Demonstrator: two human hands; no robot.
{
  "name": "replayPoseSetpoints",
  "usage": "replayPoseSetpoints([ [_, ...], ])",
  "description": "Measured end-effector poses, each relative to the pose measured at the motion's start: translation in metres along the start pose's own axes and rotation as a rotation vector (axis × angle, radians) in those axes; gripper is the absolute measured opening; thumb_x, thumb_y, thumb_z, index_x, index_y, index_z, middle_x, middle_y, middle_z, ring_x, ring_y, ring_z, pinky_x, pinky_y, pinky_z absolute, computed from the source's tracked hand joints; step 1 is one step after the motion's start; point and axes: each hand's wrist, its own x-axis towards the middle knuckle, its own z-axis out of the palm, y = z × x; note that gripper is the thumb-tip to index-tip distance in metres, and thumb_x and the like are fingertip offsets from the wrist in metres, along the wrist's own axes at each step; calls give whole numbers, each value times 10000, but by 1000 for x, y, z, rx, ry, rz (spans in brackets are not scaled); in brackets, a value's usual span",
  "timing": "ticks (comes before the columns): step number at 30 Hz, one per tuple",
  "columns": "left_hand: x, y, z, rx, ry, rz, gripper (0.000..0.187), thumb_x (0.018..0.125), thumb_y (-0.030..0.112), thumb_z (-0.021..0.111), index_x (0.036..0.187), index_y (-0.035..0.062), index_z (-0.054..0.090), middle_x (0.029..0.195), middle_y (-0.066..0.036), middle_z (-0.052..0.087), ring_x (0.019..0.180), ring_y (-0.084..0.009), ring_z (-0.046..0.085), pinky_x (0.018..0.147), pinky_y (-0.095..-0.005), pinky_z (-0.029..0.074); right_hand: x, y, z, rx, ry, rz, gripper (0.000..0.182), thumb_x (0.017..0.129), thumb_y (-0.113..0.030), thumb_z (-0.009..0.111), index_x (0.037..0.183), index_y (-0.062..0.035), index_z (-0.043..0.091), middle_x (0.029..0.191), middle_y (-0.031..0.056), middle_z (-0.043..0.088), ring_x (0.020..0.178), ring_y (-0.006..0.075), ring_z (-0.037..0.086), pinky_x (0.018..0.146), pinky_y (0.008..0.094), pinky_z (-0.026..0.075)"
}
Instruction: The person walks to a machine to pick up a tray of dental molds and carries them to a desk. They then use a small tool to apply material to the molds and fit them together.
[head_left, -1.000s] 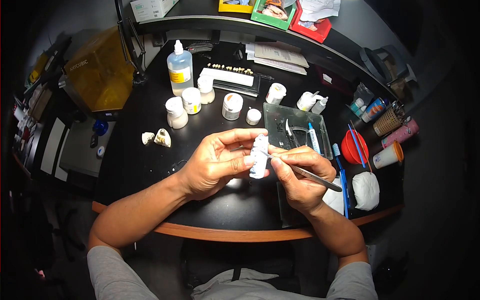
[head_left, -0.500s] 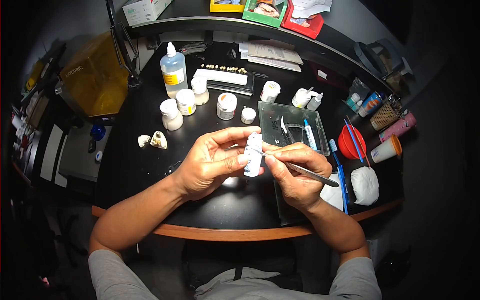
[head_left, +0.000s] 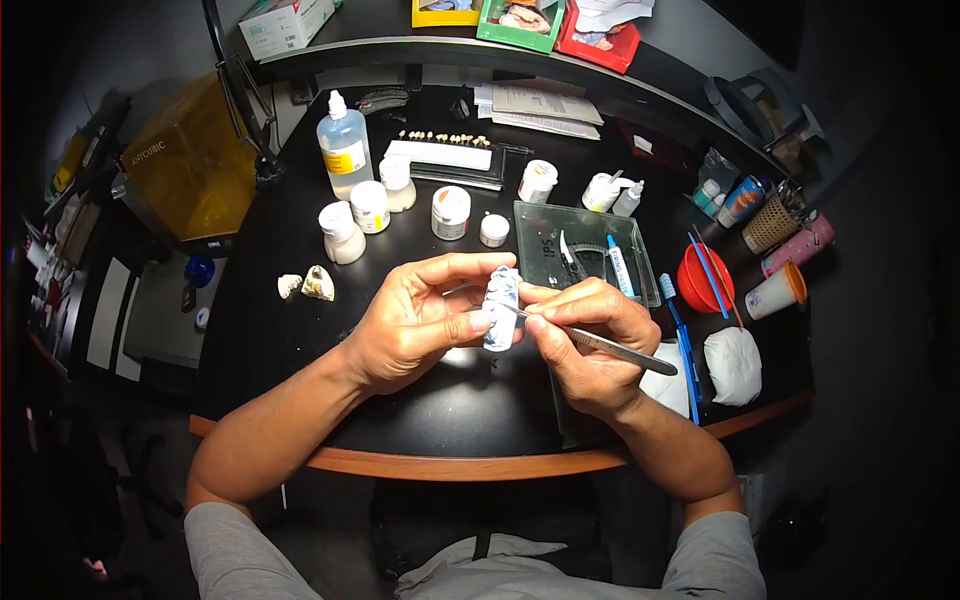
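My left hand (head_left: pixel 415 318) grips a pale bluish-white dental model (head_left: pixel 501 310) between thumb and fingers, upright above the black desk. A slim metal scalpel-like tool (head_left: pixel 625 351) is pinched in my right hand (head_left: pixel 598 345), its handle pointing down to the right. The tool's thin tip is at the model's right side; whether it touches the surface is too small to tell. Behind my hands lies a glass slab (head_left: pixel 540 235) with a curved instrument and a blue-and-white tube (head_left: pixel 620 266) on it.
White jars (head_left: pixel 451 212) and a tall dropper bottle (head_left: pixel 344 145) stand behind. Two cast pieces (head_left: pixel 318 283) lie left. A red bowl (head_left: pixel 697 282), a blue brush (head_left: pixel 683 340) and a white wrapped lump (head_left: pixel 732 366) are right. The desk's wooden edge (head_left: pixel 470 466) is nearest me.
The model has turned slightly in my left hand, so more of its tooth-shaped bumps show. The camera view has shifted a little; both hands keep their holds.
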Motion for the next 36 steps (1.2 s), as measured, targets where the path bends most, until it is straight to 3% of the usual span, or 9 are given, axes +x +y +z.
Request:
replayPoseSetpoints([
  [5, 0, 4, 4, 127, 35, 28, 570, 924, -3, 766, 1444, -48, 537, 1282, -193, 655, 1210, -235, 630, 969, -395, 612, -3, -1, 1, 28, 11, -11, 136, 870, 87, 755, 950, 32, 660, 881, 152, 699, 814, 203, 746, 763, 324, 641],
  [8, -1, 6, 5, 267, 66, 52, 590, 885, -26, 793, 1423, -45, 552, 1271, -164, 636, 1202, -229, 625, 965, -366, 620, -8, -6, 5, 120, 34, 83, 121, 911, 77, 712, 993, 48, 628, 951, 171, 681, 842, 192, 736, 787, 334, 652],
  [11, -1, 8, 9, 368, 99, 59, 596, 841, -61, 818, 1385, -52, 575, 1234, -133, 614, 1195, -216, 612, 953, -348, 635, -7, -13, 7, 271, 61, 203, 108, 951, 63, 668, 1032, 62, 596, 1003, 190, 668, 866, 185, 732, 783, 319, 647],
  [14, -1, 7, 11, 419, 136, 64, 600, 804, -92, 836, 1353, -56, 595, 1187, -108, 602, 1191, -205, 606, 947, -358, 648, -7, -11, 11, 305, 62, 171, 103, 971, 50, 647, 1047, 64, 580, 1020, 196, 669, 865, 180, 732, 775, 299, 639],
  [17, -2, 7, 12, 399, 165, 64, 608, 777, -113, 848, 1333, -54, 608, 1171, -93, 596, 1187, -200, 608, 951, -366, 653, -6, -9, 5, 239, -15, 153, 98, 971, 50, 650, 1031, 60, 574, 1018, 193, 678, 877, 185, 734, 773, 293, 635],
  [24, -1, 5, 15, 458, 218, 83, 612, 744, -109, 876, 1300, -44, 628, 1169, -79, 597, 1146, -165, 626, 957, -347, 651, -6, -12, 8, 222, 26, 185, 107, 942, 68, 686, 963, 40, 585, 976, 202, 702, 882, 203, 743, 787, 316, 631],
  [27, 0, 1, 12, 490, 223, 123, 616, 732, -17, 928, 1283, -35, 653, 1144, -68, 593, 1111, -157, 623, 937, -353, 661, -7, -10, 12, 228, 41, 159, 119, 927, 77, 703, 941, 35, 593, 956, 204, 708, 889, 217, 750, 789, 322, 626],
  [36, -2, 0, 12, 475, 247, 114, 563, 707, -44, 933, 1206, -29, 671, 1126, -70, 597, 1098, -150, 630, 903, -337, 673, -9, -9, 13, 198, 54, 147, 140, 909, 79, 732, 909, 22, 605, 937, 197, 720, 937, 260, 765, 797, 327, 625],
])
